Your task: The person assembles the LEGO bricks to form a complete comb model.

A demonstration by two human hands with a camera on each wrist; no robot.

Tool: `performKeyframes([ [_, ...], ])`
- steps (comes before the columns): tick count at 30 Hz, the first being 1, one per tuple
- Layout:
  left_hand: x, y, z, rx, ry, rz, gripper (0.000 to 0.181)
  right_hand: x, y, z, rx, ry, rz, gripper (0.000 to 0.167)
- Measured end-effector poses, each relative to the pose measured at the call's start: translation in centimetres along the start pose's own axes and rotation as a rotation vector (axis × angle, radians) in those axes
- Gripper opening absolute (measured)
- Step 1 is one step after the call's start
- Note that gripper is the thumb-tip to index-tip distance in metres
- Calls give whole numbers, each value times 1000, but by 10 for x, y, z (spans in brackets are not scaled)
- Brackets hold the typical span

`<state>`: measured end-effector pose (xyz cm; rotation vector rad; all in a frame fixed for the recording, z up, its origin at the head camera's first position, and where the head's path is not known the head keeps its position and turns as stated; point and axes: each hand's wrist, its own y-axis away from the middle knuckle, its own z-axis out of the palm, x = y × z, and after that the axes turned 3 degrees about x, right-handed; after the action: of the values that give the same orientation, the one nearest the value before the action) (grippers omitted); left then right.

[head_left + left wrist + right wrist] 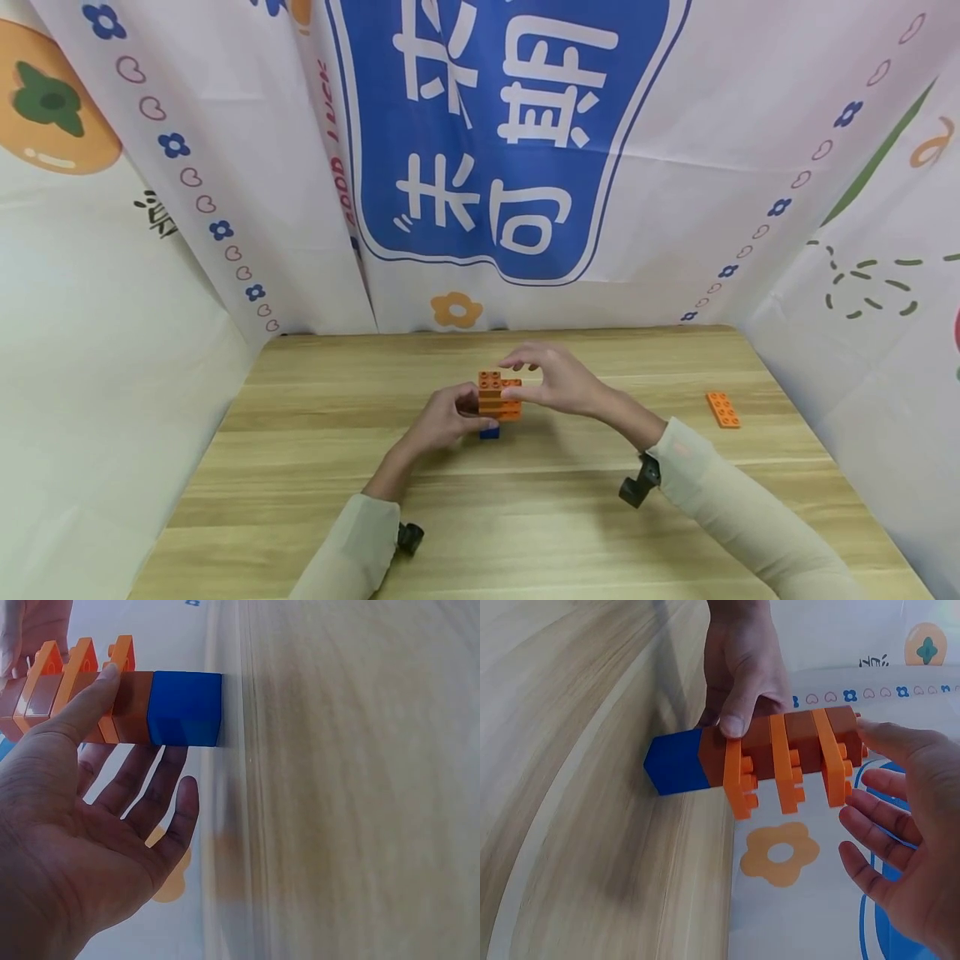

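Note:
A tower of toy building bricks (pixel 490 396) stands upright on the table. At its foot is a blue brick (pixel 185 709), and above it brown bricks (pixel 720 754) alternate with thin orange plates (pixel 785 765) that jut out to one side. My left hand (pixel 442 419) holds the tower low down, thumb across the lowest orange plate and fingers behind. Beside the tower's top is my right hand (pixel 558 381), its fingers spread and apart from one another. One digit lies at the top brown brick (pixel 841 727); whether it touches, I cannot tell.
A loose orange plate with studs (pixel 723 410) lies on the right side of the wooden table (pixel 300 467). Printed white cloth (pixel 637 292) hangs behind the table and along both sides.

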<state>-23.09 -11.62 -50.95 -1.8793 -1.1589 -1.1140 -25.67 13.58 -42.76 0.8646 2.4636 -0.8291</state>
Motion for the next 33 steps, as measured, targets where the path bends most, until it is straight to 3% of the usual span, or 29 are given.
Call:
performKeyframes([
  [5, -2, 1, 0, -6, 0, 10, 32, 6, 6, -5, -4, 13, 18, 46],
  [14, -1, 1, 0, 29, -29, -41, 29, 16, 18, -16, -4, 42, 12, 45],
  [26, -2, 0, 1, 31, -37, -40, 26, 33, 42, -32, -10, 43, 20, 40],
  [33, 0, 2, 1, 32, -17, -45, 27, 42, 55, -42, -14, 48, -12, 38],
])
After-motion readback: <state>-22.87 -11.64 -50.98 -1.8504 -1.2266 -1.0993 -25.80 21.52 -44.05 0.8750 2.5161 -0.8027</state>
